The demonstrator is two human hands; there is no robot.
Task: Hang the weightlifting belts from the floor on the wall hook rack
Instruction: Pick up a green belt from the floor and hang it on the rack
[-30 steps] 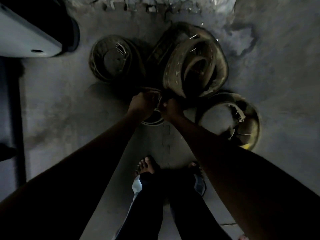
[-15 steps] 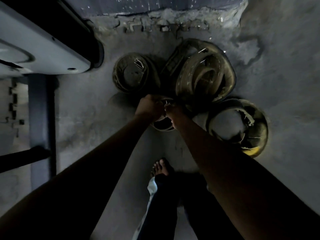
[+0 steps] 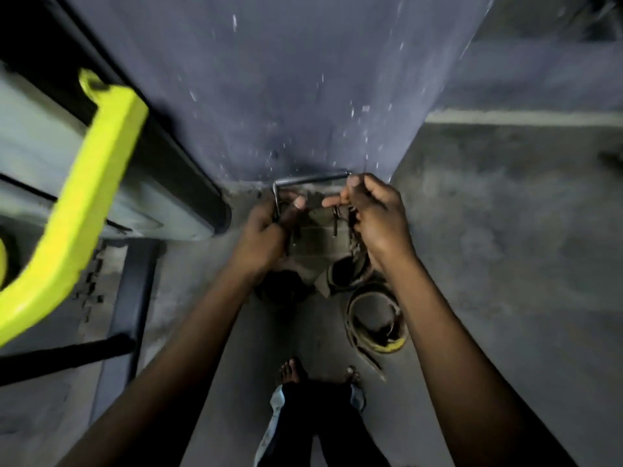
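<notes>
A worn, olive-brown leather weightlifting belt (image 3: 313,244) hangs between both hands, held up off the grey concrete floor (image 3: 505,247) in front of the blue-grey painted wall (image 3: 269,79). The left hand (image 3: 266,230) is clenched round the left side of the belt's large rectangular steel buckle (image 3: 310,179). The right hand (image 3: 377,220) pinches the buckle's right corner and its prongs, fingers curled. A second coiled belt with a yellow patch (image 3: 352,323) lies on the floor near the person's bare feet, just right of the held one.

The held belt looks thick and stiff enough to keep its curl, fairly heavy, and rough rather than slippery. The steel buckle seems the surest place to hold it, and probably the part to slip over a hook. No hook rack is in view. A bright yellow bent metal bar (image 3: 91,203) stands far left.
</notes>
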